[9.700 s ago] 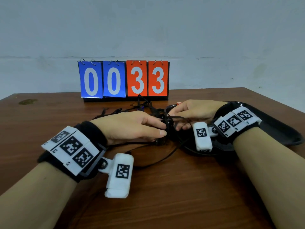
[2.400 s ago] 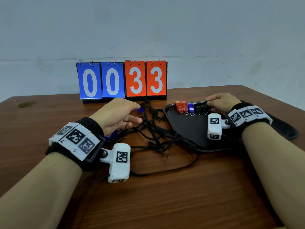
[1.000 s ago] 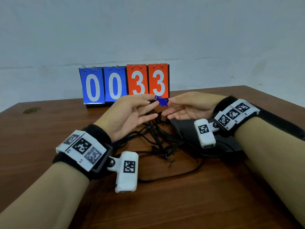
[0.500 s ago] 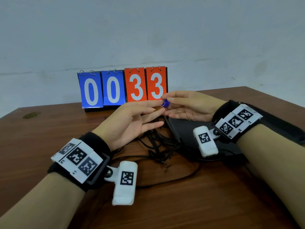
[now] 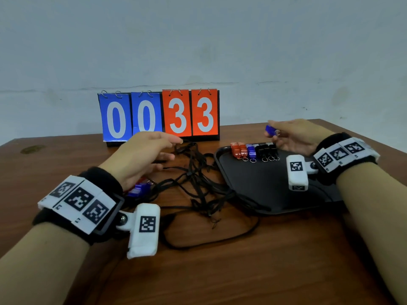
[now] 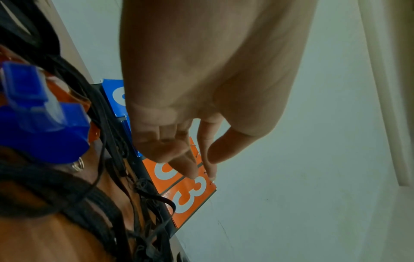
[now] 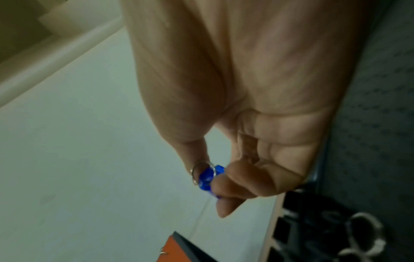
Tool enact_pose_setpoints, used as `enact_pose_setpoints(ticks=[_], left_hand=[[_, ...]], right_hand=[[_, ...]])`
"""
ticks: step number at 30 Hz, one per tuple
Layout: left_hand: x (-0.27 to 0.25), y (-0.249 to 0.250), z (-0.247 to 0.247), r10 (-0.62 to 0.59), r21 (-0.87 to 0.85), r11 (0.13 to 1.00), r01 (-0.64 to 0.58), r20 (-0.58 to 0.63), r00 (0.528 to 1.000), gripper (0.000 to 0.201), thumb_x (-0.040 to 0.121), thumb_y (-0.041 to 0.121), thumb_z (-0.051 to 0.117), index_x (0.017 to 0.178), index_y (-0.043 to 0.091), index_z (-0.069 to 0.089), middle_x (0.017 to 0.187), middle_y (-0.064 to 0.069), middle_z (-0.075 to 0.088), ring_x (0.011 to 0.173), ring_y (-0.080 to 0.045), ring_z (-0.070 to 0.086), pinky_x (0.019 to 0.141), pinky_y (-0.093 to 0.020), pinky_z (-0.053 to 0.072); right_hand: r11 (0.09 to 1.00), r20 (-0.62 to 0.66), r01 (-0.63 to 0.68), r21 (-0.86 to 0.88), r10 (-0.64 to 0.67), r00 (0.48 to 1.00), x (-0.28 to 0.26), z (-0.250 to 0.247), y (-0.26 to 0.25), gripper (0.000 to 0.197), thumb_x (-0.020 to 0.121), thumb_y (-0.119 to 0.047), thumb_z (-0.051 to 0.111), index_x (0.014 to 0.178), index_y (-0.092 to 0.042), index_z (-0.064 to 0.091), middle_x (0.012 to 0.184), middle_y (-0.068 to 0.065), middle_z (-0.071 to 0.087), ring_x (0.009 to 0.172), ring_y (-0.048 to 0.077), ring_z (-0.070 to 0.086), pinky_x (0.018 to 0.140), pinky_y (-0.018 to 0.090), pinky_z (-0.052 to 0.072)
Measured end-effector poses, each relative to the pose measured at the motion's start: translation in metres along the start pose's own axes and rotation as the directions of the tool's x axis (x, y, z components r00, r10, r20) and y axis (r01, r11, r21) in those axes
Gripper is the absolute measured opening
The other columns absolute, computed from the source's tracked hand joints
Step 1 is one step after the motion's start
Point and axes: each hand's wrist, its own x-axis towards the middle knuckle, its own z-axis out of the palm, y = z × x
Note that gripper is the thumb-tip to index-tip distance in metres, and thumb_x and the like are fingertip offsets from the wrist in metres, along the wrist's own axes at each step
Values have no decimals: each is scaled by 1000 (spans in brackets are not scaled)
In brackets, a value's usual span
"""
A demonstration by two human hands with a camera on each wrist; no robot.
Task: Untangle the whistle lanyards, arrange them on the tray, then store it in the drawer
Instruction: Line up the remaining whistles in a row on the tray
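Flip scoreboard (image 5: 158, 115) reading 0033 on wooden table (image 5: 242, 271).

We lose the near right corner of the tray (image 5: 259, 190) behind the right wrist, a blue whistle (image 5: 138, 189) half hidden under the left hand (image 5: 141, 155), the black whistles (image 7: 331, 228) blurred in the right wrist view, cords (image 6: 67, 191) smeared close to the left wrist lens

From head height we look forward and down across the surface (image 5: 220, 271) toward the scoreboard (image 5: 158, 115) by the wall. Our left wrist view sits low and close, tilted, facing along the palm at that same scoreboard (image 6: 179, 186). Our right wrist view, equally close, faces past the fingers to the wall, sharing the tray (image 7: 369, 124) edge with the head view (image 5: 259, 183).
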Motion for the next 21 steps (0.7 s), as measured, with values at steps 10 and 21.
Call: enact_pose_setpoints(ticks=[10,21], left_hand=[[5,-5,-17,70,447,894,-42,-47,996,24,100,28,56,93,31,78,101,10,73,94,-10,66,75,-21,46],[6,-5,-20,-71,613,787,64,-13,997,21,101,29,58,95,21,77,76,10,55,67,-9,48,81,-34,50]], right_hand=[[982,-189,-3,-189,-34,981,13,-15,20,18,102,-21,57,100,-4,62,82,7,62,64,12,51,46,15,46],[940,-298,-77,-331,-27,954,24,-28,23,25,97,-23,65,106,0,68,94,12,67,73,18,58,67,26,47]])
